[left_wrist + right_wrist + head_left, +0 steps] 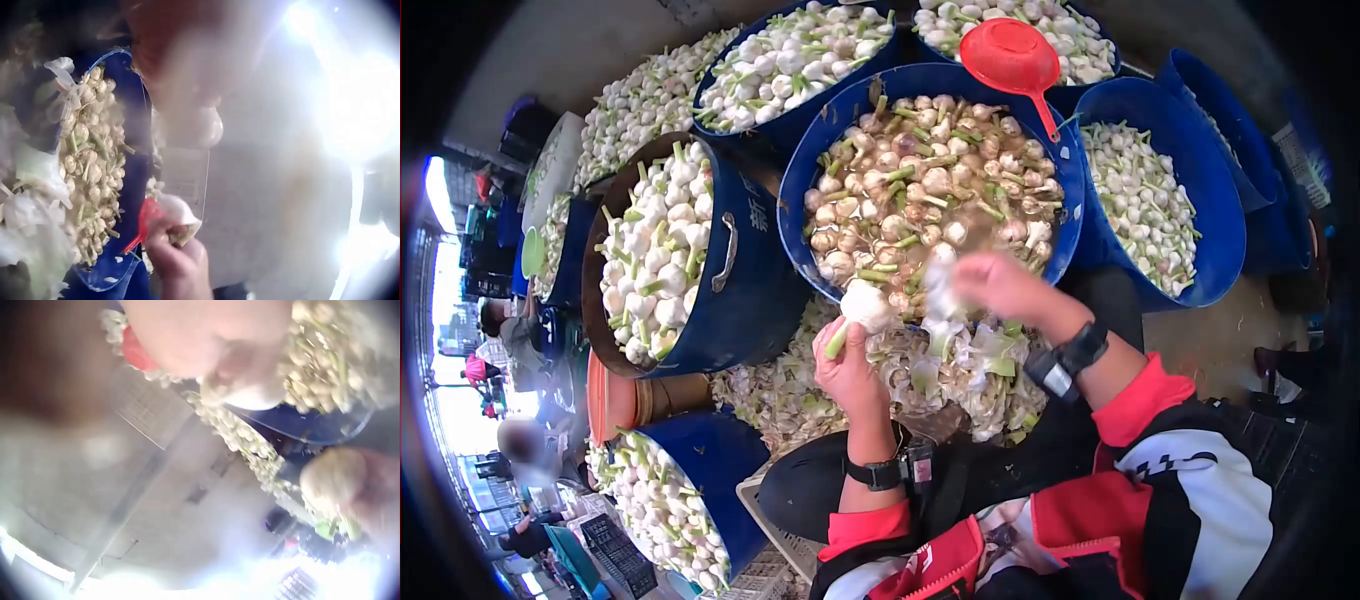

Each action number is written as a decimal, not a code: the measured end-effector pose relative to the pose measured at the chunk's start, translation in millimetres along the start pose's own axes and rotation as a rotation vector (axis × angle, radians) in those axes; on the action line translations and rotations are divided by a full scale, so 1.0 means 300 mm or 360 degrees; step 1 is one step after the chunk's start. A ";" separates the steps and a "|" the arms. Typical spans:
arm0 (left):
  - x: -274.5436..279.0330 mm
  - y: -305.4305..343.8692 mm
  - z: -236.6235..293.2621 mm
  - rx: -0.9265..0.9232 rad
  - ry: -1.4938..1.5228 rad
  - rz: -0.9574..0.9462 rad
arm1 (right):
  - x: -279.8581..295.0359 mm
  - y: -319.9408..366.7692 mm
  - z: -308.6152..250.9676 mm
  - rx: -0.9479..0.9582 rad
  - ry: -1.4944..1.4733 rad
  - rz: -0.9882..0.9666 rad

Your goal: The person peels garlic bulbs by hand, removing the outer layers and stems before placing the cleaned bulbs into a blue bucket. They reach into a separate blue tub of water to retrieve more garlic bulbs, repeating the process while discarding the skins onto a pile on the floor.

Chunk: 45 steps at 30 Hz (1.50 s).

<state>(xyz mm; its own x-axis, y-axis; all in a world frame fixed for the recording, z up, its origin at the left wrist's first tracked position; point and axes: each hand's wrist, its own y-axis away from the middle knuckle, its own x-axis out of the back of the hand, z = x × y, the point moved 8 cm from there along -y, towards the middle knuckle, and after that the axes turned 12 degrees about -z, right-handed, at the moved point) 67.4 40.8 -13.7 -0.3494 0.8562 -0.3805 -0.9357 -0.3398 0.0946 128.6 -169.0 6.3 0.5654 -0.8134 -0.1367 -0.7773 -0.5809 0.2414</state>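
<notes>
My left hand (852, 378) grips a white garlic bulb (867, 306) by its short green stem, over the near rim of the blue tub (792, 225). Wet garlic in brownish water fills that tub. To the right of the bulb, my right hand (1004, 290), blurred, pinches a white piece of garlic skin (941, 290). In the left wrist view the right hand (180, 262) shows fingers curled round the pale skin (178, 209). The right wrist view has the held bulb (334, 479) apart from the right hand. Beneath both hands lies a heap of peeled skins (990, 385).
A red strainer (1010, 55) rests on the tub's far rim. Blue barrels of white garlic (665, 250) surround it, including one at right (1140, 200) and one at lower left (665, 510). An orange bucket (612, 395) stands left. People are blurred farther left.
</notes>
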 end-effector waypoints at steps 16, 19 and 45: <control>0.085 -0.001 -0.056 0.0551 0.0439 0.0337 | 0.110 -0.003 0.027 0.0020 0.0524 0.0815; 0.087 0.006 -0.097 0.0613 0.0491 0.0379 | -0.100 -0.074 0.004 -0.0017 0.0476 0.0242; 0.019 -0.154 -0.067 0.0640 -0.0214 -0.0124 | 0.280 -0.401 0.487 -0.0886 0.1445 -0.0351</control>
<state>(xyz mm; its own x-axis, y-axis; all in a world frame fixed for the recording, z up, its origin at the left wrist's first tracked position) 109.6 53.7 -38.9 -0.2555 0.9254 -0.2798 -0.8944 -0.1164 0.4318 229.4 -171.8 -174.6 0.8480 -0.2339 0.4756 -0.5289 -0.4302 0.7315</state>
